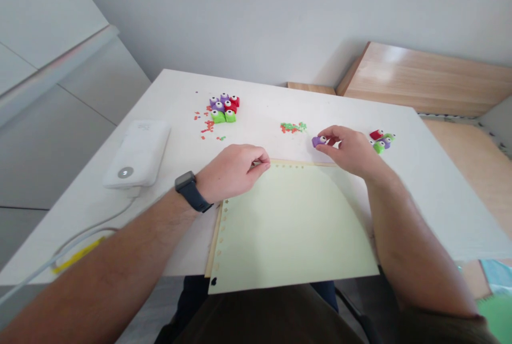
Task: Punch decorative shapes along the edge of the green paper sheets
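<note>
My right hand [348, 146] pinches a small purple craft punch [319, 142] with a white knob between thumb and fingers, just beyond the paper's far edge. My left hand [236, 170], a dark watch on its wrist, is closed in a pinch at the far edge of a pale green sheet [296, 226]. Whether paper or a tiny piece is between those fingers, I cannot tell. Small punched holes line the sheet's left and far edges; the left ones look star-shaped. A yellowish sheet [212, 242] shows beneath it.
Several purple, red and green punches [230, 116] cluster at the back left, more punches [379, 147] at the right. Red and green paper bits [294, 127] lie in a pile, others [208, 126] scattered left. A white power bank [140, 152] with a cable [100, 221] sits left.
</note>
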`<act>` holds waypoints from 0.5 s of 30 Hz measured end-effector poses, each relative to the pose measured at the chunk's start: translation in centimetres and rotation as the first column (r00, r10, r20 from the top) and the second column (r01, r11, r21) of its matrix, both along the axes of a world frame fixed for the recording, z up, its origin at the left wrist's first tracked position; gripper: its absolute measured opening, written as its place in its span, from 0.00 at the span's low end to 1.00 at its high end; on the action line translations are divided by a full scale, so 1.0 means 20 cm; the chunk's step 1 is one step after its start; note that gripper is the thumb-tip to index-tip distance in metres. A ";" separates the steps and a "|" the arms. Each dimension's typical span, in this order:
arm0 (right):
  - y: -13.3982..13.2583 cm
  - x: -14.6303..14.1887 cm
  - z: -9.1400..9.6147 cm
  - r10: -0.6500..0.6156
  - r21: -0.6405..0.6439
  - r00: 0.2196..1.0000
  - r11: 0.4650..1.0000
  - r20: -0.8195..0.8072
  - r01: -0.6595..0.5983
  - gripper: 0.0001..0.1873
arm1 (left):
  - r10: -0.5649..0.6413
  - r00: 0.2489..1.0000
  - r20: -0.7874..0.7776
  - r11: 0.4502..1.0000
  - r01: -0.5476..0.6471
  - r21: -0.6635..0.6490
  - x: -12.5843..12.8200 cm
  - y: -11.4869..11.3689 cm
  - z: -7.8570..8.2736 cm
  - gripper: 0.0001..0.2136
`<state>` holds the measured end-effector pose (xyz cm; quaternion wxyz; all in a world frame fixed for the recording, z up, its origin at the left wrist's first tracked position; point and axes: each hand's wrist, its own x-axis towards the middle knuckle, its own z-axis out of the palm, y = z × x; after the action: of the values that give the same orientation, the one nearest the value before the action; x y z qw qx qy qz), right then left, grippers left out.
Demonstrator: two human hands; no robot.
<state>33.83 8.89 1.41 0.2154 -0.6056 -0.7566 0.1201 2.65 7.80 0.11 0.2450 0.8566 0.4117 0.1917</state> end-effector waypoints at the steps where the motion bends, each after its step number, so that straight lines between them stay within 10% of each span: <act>1: -0.01 0.00 0.01 0.037 -0.035 0.999 0.999 0.007 -0.037 0.10 | 0.000 1.000 0.002 1.000 0.000 0.001 0.00 0.00 0.00 0.09; 6: -0.02 -0.06 -0.02 0.198 -0.130 0.980 0.972 0.000 -0.196 0.12 | -0.007 1.000 -0.010 1.000 0.007 -0.002 0.00 0.00 0.00 0.10; 15: 0.04 -0.07 -0.10 0.043 0.097 0.999 0.994 -0.007 -0.042 0.13 | -0.007 1.000 -0.014 1.000 0.007 -0.002 0.00 0.00 0.00 0.09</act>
<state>32.42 9.63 -0.57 0.2452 -0.5778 -0.7732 0.0907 2.70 7.75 0.10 0.2437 0.8591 0.4106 0.1842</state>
